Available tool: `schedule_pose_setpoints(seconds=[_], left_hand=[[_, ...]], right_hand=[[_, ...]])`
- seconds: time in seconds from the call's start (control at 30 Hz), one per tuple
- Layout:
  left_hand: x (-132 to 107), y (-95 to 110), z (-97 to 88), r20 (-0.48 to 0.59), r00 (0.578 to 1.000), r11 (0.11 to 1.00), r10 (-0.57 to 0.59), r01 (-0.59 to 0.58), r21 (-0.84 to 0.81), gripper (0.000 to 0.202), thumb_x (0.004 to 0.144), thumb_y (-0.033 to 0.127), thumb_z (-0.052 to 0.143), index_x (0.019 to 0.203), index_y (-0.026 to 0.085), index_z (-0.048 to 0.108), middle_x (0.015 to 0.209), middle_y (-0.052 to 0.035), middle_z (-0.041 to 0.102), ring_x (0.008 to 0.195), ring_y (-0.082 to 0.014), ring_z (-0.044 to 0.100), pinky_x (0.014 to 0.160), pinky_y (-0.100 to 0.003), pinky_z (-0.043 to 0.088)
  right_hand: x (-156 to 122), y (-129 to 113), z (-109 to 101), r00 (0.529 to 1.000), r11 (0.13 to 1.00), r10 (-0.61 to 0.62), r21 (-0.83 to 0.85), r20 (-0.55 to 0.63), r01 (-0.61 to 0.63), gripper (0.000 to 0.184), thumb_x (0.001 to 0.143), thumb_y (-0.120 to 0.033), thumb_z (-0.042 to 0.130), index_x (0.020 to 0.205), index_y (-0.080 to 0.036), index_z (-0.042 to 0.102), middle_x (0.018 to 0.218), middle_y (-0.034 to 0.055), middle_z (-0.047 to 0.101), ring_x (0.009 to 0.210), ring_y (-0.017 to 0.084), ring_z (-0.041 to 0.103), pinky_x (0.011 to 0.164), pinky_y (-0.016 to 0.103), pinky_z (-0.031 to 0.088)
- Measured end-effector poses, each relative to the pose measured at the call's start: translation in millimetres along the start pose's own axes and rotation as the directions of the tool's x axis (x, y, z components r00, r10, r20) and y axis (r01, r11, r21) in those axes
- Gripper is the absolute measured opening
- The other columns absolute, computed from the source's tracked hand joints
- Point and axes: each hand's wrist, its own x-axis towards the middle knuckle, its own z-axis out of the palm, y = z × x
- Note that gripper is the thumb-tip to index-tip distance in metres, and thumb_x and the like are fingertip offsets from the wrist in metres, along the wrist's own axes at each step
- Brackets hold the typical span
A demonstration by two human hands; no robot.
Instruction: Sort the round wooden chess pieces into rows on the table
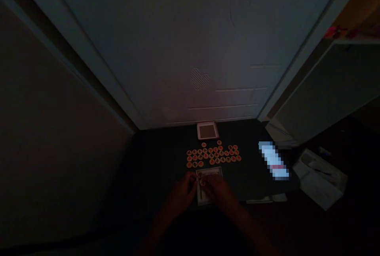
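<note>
In dim light, a shallow white box (220,171) lies near the front of the dark table. My left hand (184,188) is closed at its left rim, the fingertips pinched together; what they grip is too dark to make out. Over the box, my right hand (218,188) is closed with its fingertips on a round game piece (202,182). Another round piece (200,174) shows just above it, by my left fingertips. Beyond the box, several round pieces (211,155) with red or dark marks lie in uneven rows, like Chinese chess pieces.
A second shallow tray-like box (208,131) sits at the back against the pale panel (178,50) with a heart relief. A bright pixelated rectangle (273,161) lies on the dark table (160,153) at right. Past its right edge is a white carton (322,178) with things inside.
</note>
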Motion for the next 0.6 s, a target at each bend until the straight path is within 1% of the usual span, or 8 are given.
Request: schedule_pose_setpoints(seconds=[0.17,0.27,0.37,0.43,0.6], left_hand=[[2,-1,1.9,0.021,1.000,0.999,-0.017,0.016,0.032,0.021,0.098,0.031,0.048,0.115,0.024,0.057,0.101,-0.0042,0.074,0.090,-0.0189,0.071,0.078,-0.027,0.050],[2,-1,2.9,0.018,1.000,0.998,-0.021,0.020,0.056,0.019,0.099,0.032,0.048,0.113,0.023,0.057,0.099,-0.0037,0.074,0.088,-0.0187,0.071,0.077,-0.026,0.050],[2,0,3.2,0.024,0.999,0.996,-0.022,0.020,0.086,0.018,0.099,0.032,0.048,0.112,0.024,0.057,0.099,-0.0031,0.074,0.089,-0.0185,0.071,0.077,-0.026,0.049],[2,1,3.5,0.022,0.999,0.993,-0.034,0.032,0.109,0.017,0.098,0.030,0.049,0.113,0.024,0.056,0.099,-0.0028,0.073,0.089,-0.0186,0.070,0.077,-0.026,0.048],[3,2,4.4,0.012,0.998,0.992,-0.063,0.061,0.115,0.017,0.097,0.030,0.051,0.112,0.024,0.055,0.096,-0.0026,0.072,0.088,-0.0187,0.070,0.076,-0.026,0.048]], right_hand=[[1,7,14,0.999,1.000,-0.031,0.000,-0.032,0.031,0.025,0.096,-0.021,0.061,0.121,-0.021,0.064,0.110,0.0090,0.071,0.102,0.023,0.068,0.090,0.037,0.055],[3,5,16,0.999,0.999,-0.045,-0.001,-0.030,0.045,0.020,0.096,-0.022,0.061,0.116,-0.021,0.067,0.106,0.0080,0.071,0.098,0.023,0.068,0.087,0.036,0.056],[4,2,16,0.998,0.998,-0.059,0.011,-0.012,0.059,0.016,0.095,-0.019,0.062,0.110,-0.021,0.068,0.104,0.0073,0.071,0.099,0.023,0.066,0.088,0.036,0.055],[4,1,16,0.999,0.999,-0.046,0.008,-0.008,0.047,0.014,0.094,-0.017,0.063,0.106,-0.021,0.069,0.103,0.0071,0.070,0.099,0.022,0.065,0.088,0.035,0.054],[3,4,20,0.999,1.000,-0.012,-0.027,-0.034,0.011,0.010,0.093,-0.017,0.064,0.098,-0.021,0.072,0.095,0.0065,0.065,0.089,0.020,0.064,0.077,0.030,0.054]])
